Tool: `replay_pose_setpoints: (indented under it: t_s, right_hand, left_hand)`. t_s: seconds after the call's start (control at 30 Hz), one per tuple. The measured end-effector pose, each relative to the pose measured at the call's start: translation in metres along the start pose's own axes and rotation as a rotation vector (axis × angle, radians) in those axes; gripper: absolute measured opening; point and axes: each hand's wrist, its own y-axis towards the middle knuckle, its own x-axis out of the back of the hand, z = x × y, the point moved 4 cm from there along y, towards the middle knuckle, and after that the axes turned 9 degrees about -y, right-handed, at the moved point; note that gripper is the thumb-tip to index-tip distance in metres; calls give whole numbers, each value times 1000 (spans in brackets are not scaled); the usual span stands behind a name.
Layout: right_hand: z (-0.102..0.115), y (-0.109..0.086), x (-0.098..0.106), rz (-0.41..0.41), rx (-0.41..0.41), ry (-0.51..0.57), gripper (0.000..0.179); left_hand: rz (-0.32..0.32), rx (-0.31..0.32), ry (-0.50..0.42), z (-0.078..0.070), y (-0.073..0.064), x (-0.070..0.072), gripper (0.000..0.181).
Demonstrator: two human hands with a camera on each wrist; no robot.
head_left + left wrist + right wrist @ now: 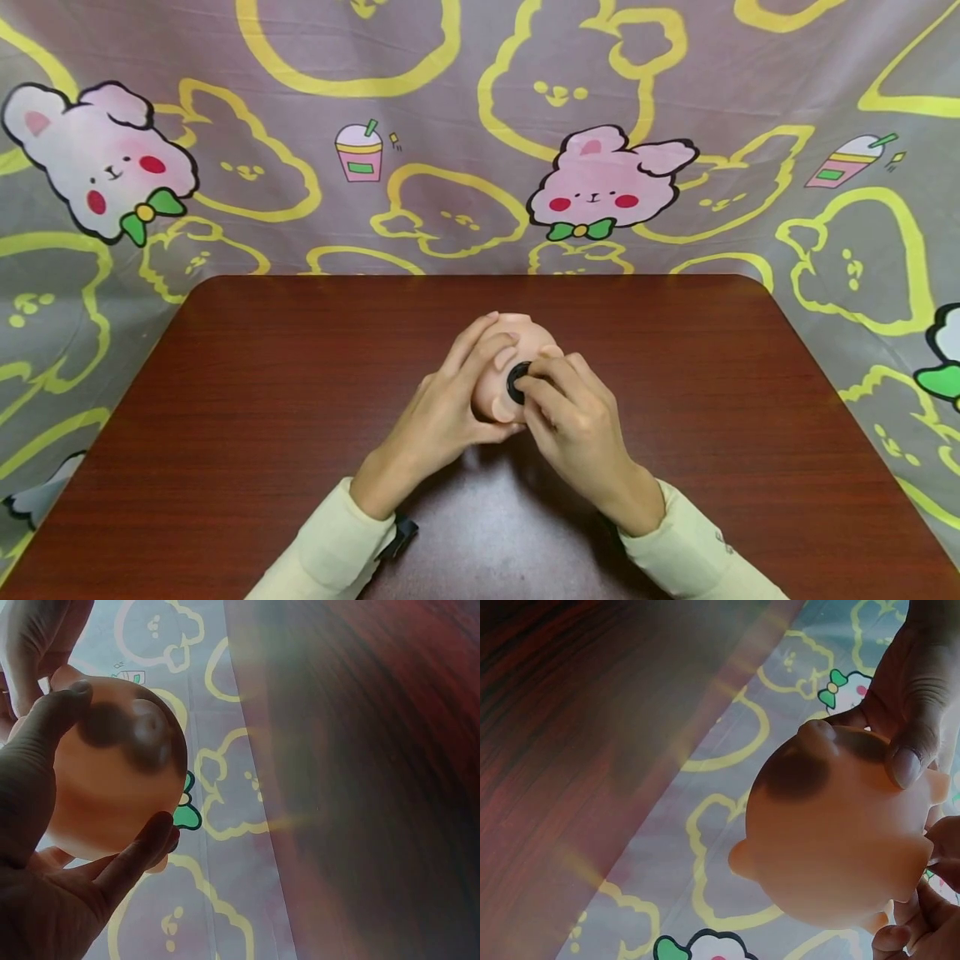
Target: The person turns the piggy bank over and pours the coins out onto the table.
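Your left hand [444,407] clamped the round pink object [529,337] above the brown table [262,400]. Your right hand [581,421], close beside it, pinched the black plug [515,385] on the object's near side.

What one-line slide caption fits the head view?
Left hand holding a round pink object while the right hand touches its black round piece, above a reddish-brown table.

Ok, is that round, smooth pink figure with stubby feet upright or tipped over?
Tipped: in the head view, the round pink figure's stubby feet and round black disc face the person, and the left hand grips it.
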Motion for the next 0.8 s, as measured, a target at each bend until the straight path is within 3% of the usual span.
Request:
replay_pose_setpoints:
  t_s: [0.8]
  right_hand:
    - [0,-1,1,3,-26,-36,15]
  left_hand:
    - [-15,-13,9,0,1,-2,97]
